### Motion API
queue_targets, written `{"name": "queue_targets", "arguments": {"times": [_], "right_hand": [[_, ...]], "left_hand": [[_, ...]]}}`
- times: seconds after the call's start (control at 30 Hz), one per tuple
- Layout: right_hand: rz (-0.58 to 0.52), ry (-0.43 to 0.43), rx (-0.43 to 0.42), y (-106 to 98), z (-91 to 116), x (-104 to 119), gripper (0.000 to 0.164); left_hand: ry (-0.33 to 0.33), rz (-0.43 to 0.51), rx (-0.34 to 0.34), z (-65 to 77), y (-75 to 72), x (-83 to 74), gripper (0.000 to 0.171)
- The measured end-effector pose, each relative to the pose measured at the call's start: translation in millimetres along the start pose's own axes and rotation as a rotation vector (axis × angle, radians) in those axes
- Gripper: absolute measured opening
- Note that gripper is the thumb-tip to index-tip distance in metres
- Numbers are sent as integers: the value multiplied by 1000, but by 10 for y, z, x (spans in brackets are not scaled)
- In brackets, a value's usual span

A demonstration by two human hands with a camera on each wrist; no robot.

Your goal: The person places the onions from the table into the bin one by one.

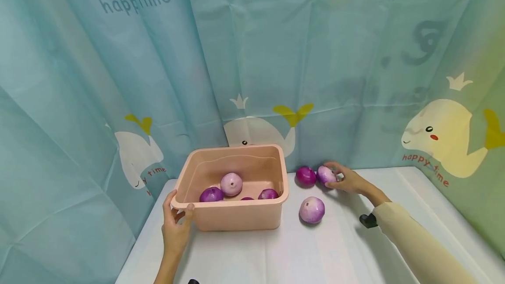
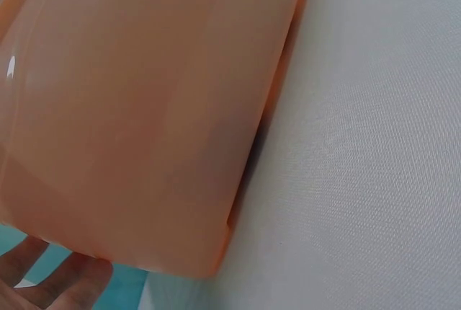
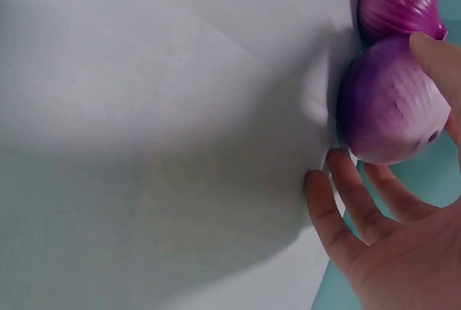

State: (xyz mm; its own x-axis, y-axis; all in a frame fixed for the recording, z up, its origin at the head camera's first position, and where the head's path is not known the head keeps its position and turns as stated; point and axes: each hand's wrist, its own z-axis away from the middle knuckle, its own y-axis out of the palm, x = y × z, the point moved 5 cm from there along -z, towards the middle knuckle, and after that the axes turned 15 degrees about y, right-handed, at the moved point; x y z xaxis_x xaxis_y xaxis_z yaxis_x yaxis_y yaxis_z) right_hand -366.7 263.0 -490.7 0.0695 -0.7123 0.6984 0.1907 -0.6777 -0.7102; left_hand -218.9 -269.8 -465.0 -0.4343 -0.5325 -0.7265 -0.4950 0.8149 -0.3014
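A pale pink plastic bin (image 1: 236, 216) stands on the table and holds several purple onions, among them a pale one (image 1: 231, 184) and a darker one (image 1: 211, 194). My left hand (image 1: 176, 227) grips the bin's front left corner, thumb at the front and fingers along the side; the left wrist view shows its fingertips (image 2: 83, 281) against the bin's wall. At the right, my right hand (image 1: 349, 181) has thumb and fingers around a purple-and-white onion (image 3: 392, 101) at the back of the table. A deep magenta onion (image 3: 400, 0) touches that one.
Nearer the front, right of the bin, lies another pale purple onion (image 1: 312, 210). Behind the white-covered table (image 1: 292, 257) hangs a blue-green curtain (image 1: 260, 56) printed with whales, close behind the bin and the back onions.
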Motion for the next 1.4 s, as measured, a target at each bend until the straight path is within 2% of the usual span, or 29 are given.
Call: {"name": "queue_targets", "arguments": {"times": [0.17,0.4,0.57,0.73,1.0,1.23,1.4], "right_hand": [[-26,14,8,13,12,15,68],[-57,-9,25,29,37,32,67],[-32,-1,-8,2,57,33,66],[-11,-71,-36,-47,99,112,65],[44,-160,-27,-207,231,302,61],[6,-265,-1,-368,309,563,59],[9,-324,-36,-482,367,720,59]], "left_hand": [[6,-1,9,-7,3,1,70],[1,1,10,4,-1,13,70],[3,6,9,0,10,18,70],[7,8,-1,-2,-1,10,68],[-11,10,2,10,2,31,67],[-9,7,-6,9,-10,33,66],[10,0,-9,3,-7,38,66]]}}
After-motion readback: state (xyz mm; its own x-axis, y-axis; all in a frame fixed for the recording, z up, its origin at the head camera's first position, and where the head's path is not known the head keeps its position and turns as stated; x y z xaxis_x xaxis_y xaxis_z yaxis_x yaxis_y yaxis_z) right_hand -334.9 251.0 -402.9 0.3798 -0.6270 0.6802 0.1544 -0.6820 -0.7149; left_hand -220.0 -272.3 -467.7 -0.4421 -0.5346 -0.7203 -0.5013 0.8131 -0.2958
